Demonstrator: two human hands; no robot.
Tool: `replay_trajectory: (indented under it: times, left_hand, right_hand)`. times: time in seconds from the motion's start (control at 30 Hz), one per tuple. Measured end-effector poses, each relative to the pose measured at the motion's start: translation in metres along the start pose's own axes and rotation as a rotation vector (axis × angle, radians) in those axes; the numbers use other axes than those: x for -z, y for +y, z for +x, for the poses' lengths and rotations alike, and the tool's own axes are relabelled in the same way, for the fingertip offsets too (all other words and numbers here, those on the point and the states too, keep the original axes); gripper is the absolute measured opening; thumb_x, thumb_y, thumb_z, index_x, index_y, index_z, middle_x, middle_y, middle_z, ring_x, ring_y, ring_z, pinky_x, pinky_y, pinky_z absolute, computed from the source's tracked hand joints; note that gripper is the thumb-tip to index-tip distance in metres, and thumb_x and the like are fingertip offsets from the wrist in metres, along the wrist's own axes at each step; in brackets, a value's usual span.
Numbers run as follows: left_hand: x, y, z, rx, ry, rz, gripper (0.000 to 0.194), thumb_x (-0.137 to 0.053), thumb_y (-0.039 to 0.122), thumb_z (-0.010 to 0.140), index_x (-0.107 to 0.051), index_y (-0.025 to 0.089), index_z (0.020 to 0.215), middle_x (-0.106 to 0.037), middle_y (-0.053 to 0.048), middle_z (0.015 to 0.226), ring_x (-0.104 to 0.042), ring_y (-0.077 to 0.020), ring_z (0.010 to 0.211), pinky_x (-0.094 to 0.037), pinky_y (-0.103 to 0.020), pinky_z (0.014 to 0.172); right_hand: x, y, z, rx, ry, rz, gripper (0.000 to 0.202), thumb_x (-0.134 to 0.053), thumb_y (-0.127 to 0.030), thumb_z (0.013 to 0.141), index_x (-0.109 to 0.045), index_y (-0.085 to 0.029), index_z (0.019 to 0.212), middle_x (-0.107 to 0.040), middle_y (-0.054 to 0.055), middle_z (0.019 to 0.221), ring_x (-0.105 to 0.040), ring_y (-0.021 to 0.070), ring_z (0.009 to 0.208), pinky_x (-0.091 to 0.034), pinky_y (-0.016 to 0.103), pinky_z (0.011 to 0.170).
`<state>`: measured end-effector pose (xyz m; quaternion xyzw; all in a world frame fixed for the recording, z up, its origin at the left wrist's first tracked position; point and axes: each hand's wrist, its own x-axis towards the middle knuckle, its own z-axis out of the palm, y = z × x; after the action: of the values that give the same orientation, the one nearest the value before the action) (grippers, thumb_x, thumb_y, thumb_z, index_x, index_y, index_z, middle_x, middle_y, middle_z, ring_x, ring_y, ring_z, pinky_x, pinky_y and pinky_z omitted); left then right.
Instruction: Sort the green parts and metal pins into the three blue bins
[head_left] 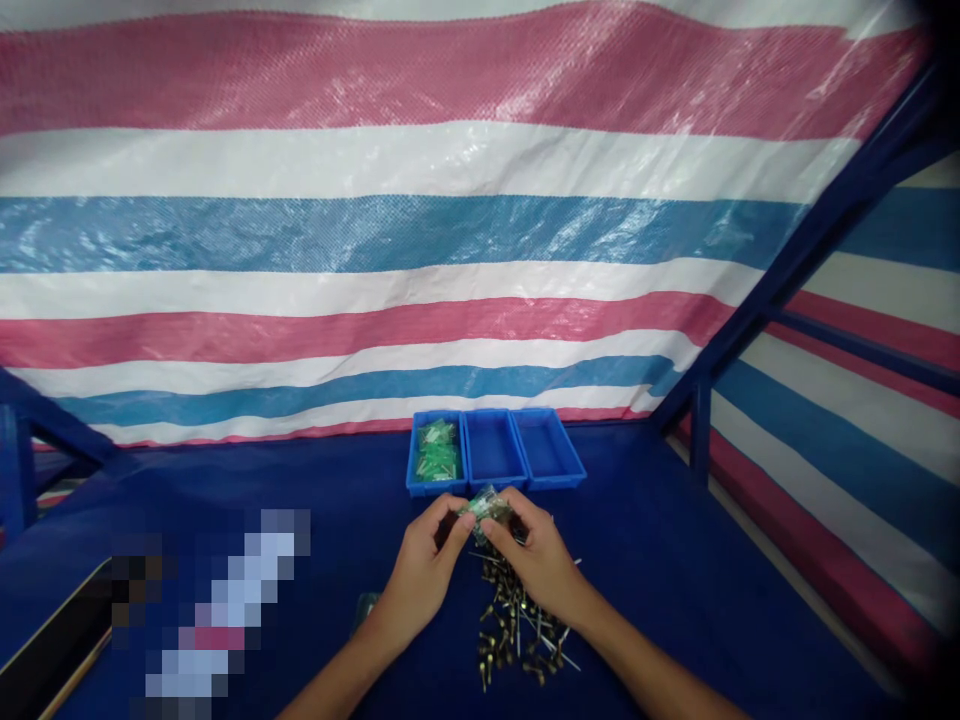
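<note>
Low in the middle of the frame, the left hand (424, 575) and the right hand (534, 562) meet fingertip to fingertip, both pinched together on a small clear plastic bag (486, 508) with green content, which they hold just above the dark blue table covering (675, 560). The left fingers close on the bag's left edge, the right fingers on its right edge and top. Directly beneath the right hand and wrist, a loose heap of small brass-coloured needle-like parts (514, 625) lies scattered on the covering, running down toward the lower centre of the frame. Just left of the left wrist a small dark greenish item (365, 608) lies flat; what it is cannot be told. Just above the hands, three blue plastic bins sit side by side, touching: the left bin (437, 457) holds green packets, the middle bin (493, 452) and the right bin (551, 450) show only their blue floors. Behind the bins a tarpaulin (420, 220) striped in pink, white and blue fills the upper frame. A dark blue metal frame (787, 270) slants across the right side, and a blurred patch covers the lower left.
</note>
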<state>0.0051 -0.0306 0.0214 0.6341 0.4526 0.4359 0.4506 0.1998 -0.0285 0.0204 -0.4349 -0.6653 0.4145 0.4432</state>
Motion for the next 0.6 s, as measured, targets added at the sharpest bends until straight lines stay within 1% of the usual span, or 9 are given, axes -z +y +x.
replay_trajectory:
  times: [0.17, 0.3, 0.4, 0.47, 0.6]
  left_hand:
    - [-0.0001, 0.005, -0.0005, 0.003, -0.044, -0.04, 0.033, -0.058, 0.052, 0.107, -0.07, 0.022, 0.109, -0.071, -0.002, 0.094, -0.064, -0.022, 0.09, -0.05, -0.031, 0.087]
    - [0.0003, 0.006, -0.0009, 0.022, -0.054, -0.06, 0.035, -0.058, 0.053, 0.107, -0.069, 0.02, 0.103, -0.068, -0.002, 0.092, -0.059, -0.0188, 0.083, -0.048, -0.028, 0.079]
    - [0.0007, 0.0041, -0.0011, 0.03, -0.046, -0.062, 0.037, -0.058, 0.054, 0.107, -0.068, 0.02, 0.099, -0.066, -0.001, 0.087, -0.056, -0.0176, 0.079, -0.046, -0.026, 0.074]
    - [0.0007, 0.0027, -0.0009, 0.031, -0.043, -0.071, 0.037, -0.059, 0.054, 0.106, -0.069, 0.019, 0.099, -0.066, -0.001, 0.088, -0.057, -0.0181, 0.081, -0.046, -0.026, 0.075]
    - [0.0001, 0.0017, -0.0004, 0.025, -0.086, -0.124, 0.034, -0.064, 0.052, 0.104, -0.071, 0.02, 0.114, -0.072, -0.004, 0.103, -0.064, -0.0213, 0.092, -0.05, -0.029, 0.084]
  right_hand:
    - [0.0001, 0.0, -0.0002, -0.01, -0.006, 0.033, 0.035, -0.059, -0.053, 0.106, -0.058, -0.023, 0.088, -0.052, -0.003, 0.077, -0.047, 0.0157, 0.071, -0.04, 0.027, 0.067]
    - [-0.001, 0.0012, 0.0008, -0.005, -0.002, 0.067, 0.037, -0.053, -0.053, 0.109, -0.062, -0.022, 0.09, -0.057, -0.002, 0.08, -0.052, 0.0166, 0.075, -0.042, 0.028, 0.071]
    - [-0.002, 0.0029, 0.0016, 0.0, 0.019, 0.092, 0.034, -0.056, -0.053, 0.108, -0.066, -0.023, 0.097, -0.062, 0.0, 0.084, -0.054, 0.0174, 0.076, -0.045, 0.029, 0.073]
    - [-0.0021, 0.0036, 0.0018, -0.003, 0.037, 0.095, 0.033, -0.059, -0.054, 0.106, -0.066, -0.023, 0.098, -0.062, 0.0, 0.084, -0.054, 0.0174, 0.076, -0.046, 0.028, 0.072]
    - [-0.0009, 0.0024, 0.002, -0.01, 0.049, 0.097, 0.034, -0.058, -0.055, 0.106, -0.066, -0.023, 0.097, -0.061, 0.0, 0.085, -0.055, 0.0179, 0.078, -0.047, 0.028, 0.074]
